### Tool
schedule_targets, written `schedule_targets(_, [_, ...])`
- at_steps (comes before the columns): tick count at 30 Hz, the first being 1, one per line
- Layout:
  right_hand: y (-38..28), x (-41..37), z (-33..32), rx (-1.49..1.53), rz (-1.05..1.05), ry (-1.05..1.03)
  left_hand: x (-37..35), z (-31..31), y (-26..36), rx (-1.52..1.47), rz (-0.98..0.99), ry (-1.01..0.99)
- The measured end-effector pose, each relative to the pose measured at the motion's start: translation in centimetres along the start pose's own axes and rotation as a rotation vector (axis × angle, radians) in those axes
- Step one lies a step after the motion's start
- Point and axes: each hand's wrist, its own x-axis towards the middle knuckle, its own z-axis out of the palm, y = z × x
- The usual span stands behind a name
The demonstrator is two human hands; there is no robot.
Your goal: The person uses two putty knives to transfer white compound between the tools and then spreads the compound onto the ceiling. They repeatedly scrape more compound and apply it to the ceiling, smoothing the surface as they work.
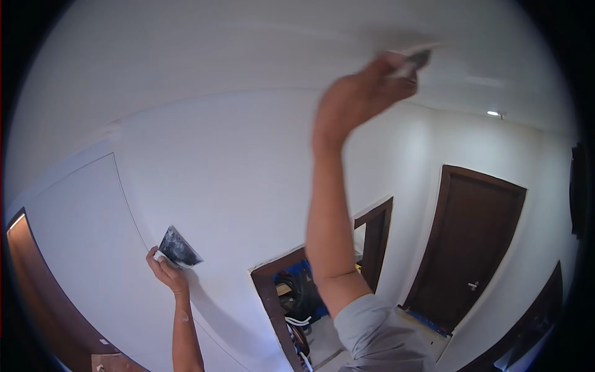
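Observation:
My right hand (356, 102) is raised to the white ceiling (279, 37), its fingers closed around a putty knife (421, 59). Motion blurs the knife, and its thin edge lies right at the ceiling surface. Lower on the left, my left hand (166, 271) grips a wide, dark scraper blade (178, 247) smeared with white filler. That blade is held tilted in front of the white wall (242, 155), well apart from the right hand.
A brown door (468, 242) with a metal handle stands at the right. Below my right arm, a dark-framed opening (263, 282) shows cables and other items. A ceiling lamp (494, 113) glows at the upper right. Another dark frame (46, 273) borders the left.

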Motion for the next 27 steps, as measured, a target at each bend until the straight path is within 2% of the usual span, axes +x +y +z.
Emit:
schedule_targets(2, [-2.4,-3.9,3.1,-0.188,-0.11,-0.008,0.1,0.0,0.0,0.009,0.026,-0.001])
schedule_targets(4, [-4.8,-7.9,6.5,-0.222,-0.114,-0.017,0.1,0.0,0.0,0.007,0.049,-0.005])
schedule_targets(9, [-8.7,-18.2,12.6,-0.054,-0.188,-0.102,0.2,-0.1,1.2,0.064,0.052,-0.009])
schedule_targets(11, [-9.4,-20.9,12.6,-0.036,-0.193,-0.13,0.4,-0.2,1.3,0.077,0.091,-0.014])
schedule_targets(14, [-7.6,-22.2,8.1,-0.144,-0.197,-0.42,0.3,-0.4,1.1,0.097,0.101,-0.013])
schedule_targets(15, [-6.4,-21.9,6.1,-0.126,-0.116,-0.515,0.4,-0.3,0.9,0.098,0.1,-0.013])
schedule_targets(16, [-4.7,-21.0,4.0,-0.108,-0.039,-0.607,0.4,-0.1,0.8,0.089,0.096,-0.01])
schedule_targets(18, [-0.7,-18.6,-0.2,-0.135,-0.001,-0.562,0.4,-0.2,0.9,0.069,0.087,-0.012])
schedule_targets(20, [4.3,-14.3,-3.6,-0.112,0.065,-0.37,0.3,-0.1,0.6,0.052,0.074,-0.009])
schedule_targets(22, [6.7,-6.9,-7.0,-0.017,0.533,-0.201,0.3,-0.1,0.2,0.025,0.054,0.0])
schedule_targets(24, [9.7,0.9,-9.4,0.052,0.458,0.027,0.2,0.0,0.2,0.025,0.026,-0.008])
schedule_targets(25, [10.1,4.8,-10.7,0.067,0.518,0.068,0.1,-0.1,0.4,0.027,0.02,-0.005])
schedule_targets(27, [11.6,11.1,-12.6,0.091,0.451,0.103,0.0,0.0,0.6,0.027,-0.002,-0.001])
